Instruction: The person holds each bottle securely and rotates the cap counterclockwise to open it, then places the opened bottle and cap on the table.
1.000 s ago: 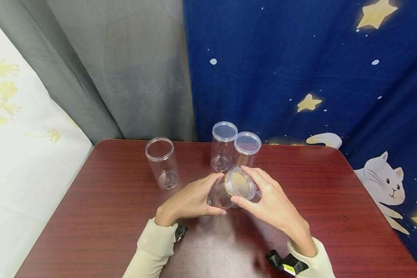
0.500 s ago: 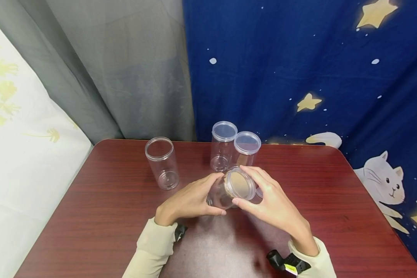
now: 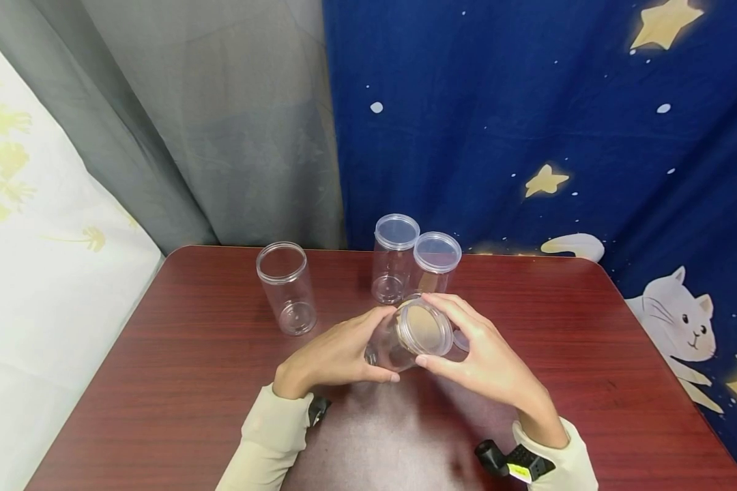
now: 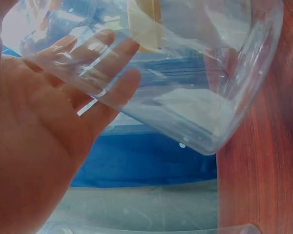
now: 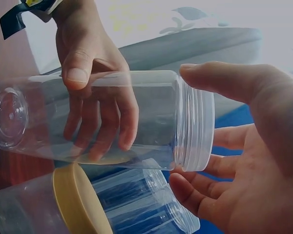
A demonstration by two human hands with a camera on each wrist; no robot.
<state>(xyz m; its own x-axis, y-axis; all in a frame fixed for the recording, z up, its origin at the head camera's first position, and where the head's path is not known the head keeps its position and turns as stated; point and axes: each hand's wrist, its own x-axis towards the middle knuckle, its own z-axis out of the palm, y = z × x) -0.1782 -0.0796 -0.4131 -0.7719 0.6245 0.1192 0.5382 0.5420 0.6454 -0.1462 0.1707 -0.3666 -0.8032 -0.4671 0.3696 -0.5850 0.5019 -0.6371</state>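
Note:
My left hand (image 3: 338, 351) grips the body of a clear plastic jar (image 3: 387, 344) that lies tilted in the air above the table, mouth end to the right. In the left wrist view the jar's base (image 4: 229, 126) points away from the palm. My right hand (image 3: 482, 351) curves around the clear lid (image 5: 202, 129), thumb on the near edge and fingers on the far side. Through the jar shows a tan disc; the right wrist view shows a jar with a tan lid (image 5: 83, 200) standing beyond it. Nothing is visible inside the held jar.
An uncovered clear jar (image 3: 287, 293) stands at the left on the red-brown table (image 3: 209, 382). Two lidded clear jars (image 3: 395, 256) stand close together behind the hands. Beside my right fingers a clear rounded edge (image 3: 461, 339) shows, mostly hidden. Curtains hang behind the table.
My right hand has shifted slightly right and its thumb has slid along the lid's edge toward me. My left hand and the jar stay nearly still.

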